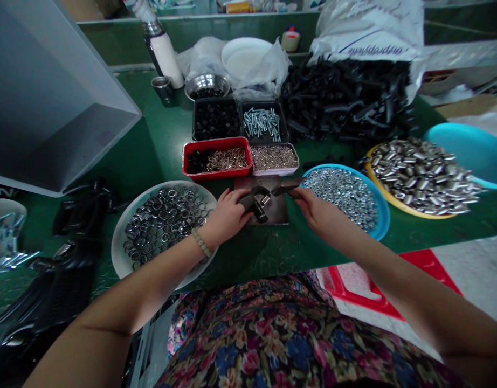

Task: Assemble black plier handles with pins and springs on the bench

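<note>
My left hand (228,214) is shut around a black plastic part (254,203) with a small metal fitting at its end. My right hand (315,207) grips a flat dark metal tool (285,187), whose tip reaches left towards that fitting. Both hands are above a dark metal plate (276,213). A white plate of metal rings (163,226) lies under my left wrist. A blue bowl of hex nuts (345,199) sits beside my right hand. A red tray of small parts (216,156) stands just beyond my left hand.
Black trays of screws (262,123) and a heap of black plastic parts (345,99) stand farther along the green table (273,258). A yellow plate of steel sleeves (422,178) lies right. A large grey bin (50,91) looms upper left.
</note>
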Motion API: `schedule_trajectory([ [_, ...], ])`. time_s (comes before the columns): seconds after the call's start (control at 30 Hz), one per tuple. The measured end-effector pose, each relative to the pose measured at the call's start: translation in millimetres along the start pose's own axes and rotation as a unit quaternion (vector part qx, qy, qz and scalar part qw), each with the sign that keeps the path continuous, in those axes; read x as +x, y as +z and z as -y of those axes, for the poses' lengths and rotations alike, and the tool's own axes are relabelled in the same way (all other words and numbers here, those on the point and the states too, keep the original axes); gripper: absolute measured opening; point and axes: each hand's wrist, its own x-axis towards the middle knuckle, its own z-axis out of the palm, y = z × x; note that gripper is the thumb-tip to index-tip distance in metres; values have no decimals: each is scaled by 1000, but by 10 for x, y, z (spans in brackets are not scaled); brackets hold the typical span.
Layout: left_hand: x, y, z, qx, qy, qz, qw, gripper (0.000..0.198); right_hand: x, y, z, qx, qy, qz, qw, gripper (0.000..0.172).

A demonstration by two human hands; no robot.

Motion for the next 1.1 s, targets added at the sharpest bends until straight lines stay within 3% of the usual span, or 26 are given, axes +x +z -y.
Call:
schedule_trajectory([
  [0.2, 17, 0, 8, -25, -12, 9, 1000, 36, 155, 6, 188, -34, 7, 25, 999, 39],
  [0.3, 38, 20, 39, -71, -41, -18, 996, 50, 208, 15, 364, -26, -28, -1, 999, 39],
  [0.43, 27, 29, 50, -121, -103, -60, 985, 70, 266, 48, 430, -52, -30, 63, 996, 38],
  [0.53, -23, 31, 10, -65, -59, -23, 996, 53, 184, 26, 125, -73, 18, 11, 997, 40],
  [0.63, -49, 14, -70, -2, -17, 32, 999, 37, -3, -25, -390, -169, 104, -74, 977, 45],
  [0.7, -6, -29, -138, -25, -26, 45, 998, 38, -100, -55, -702, -246, 138, -96, 955, 47],
  [0.77, 88, -85, -207, -107, -56, 45, 992, 31, -89, -84, -880, -300, 119, -112, 940, 47],
  [0.83, 198, -119, -260, -208, -103, 66, 970, 28, 83, -117, -880, -318, 61, -135, 936, 44],
  [0.9, 272, -111, -279, -245, -147, 117, 951, 32, 419, -142, -735, -296, -7, -145, 944, 40],
  [0.97, 289, -90, -255, -179, -158, 143, 961, 29, 853, -142, -526, -267, -62, -118, 954, 35],
  [1.1, 386, -193, -137, 39, -81, 125, 988, 27, 1591, -58, -229, -307, -98, -61, 945, 27],
])
